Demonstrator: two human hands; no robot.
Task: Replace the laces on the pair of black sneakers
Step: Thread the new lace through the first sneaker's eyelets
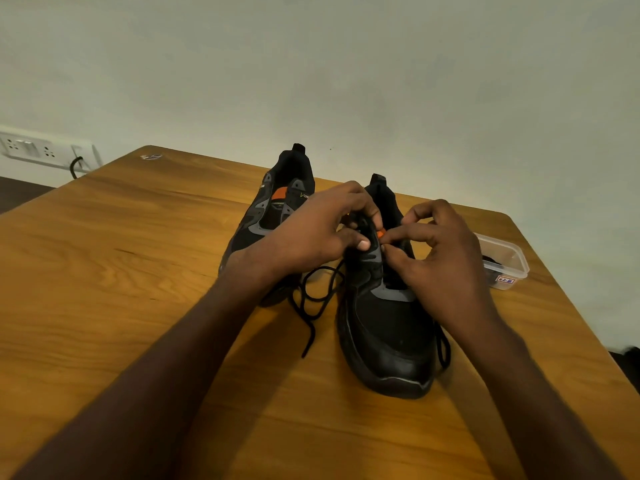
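Near sneaker: black, grey trim along the eyelet rows, toe toward the viewer, standing upright on the wooden table; taken here as the landmark.

Black lace: loose, lying in loops on the table just left of the near sneaker, one end trailing toward the viewer. A further loop of lace shows just right of the sneaker's toe, partly hidden by the right forearm.

Left hand: over the near sneaker's upper eyelets, fingers curled, thumb and forefinger pinching the eyelet flap.

Right hand: on the sneaker's right side, thumb and forefinger pressed together beside a small orange tab; whether they pinch the lace tip cannot be told. The remaining fingers are bent and raised.

Far sneaker: black with grey and orange panels, left of and behind the near sneaker, partly covered by the left hand.

Plastic container: clear, labelled, dark contents, right of the near sneaker, near the table's edge.

Socket strip: white, on the wall far left of and behind the near sneaker, a dark cable plugged in.
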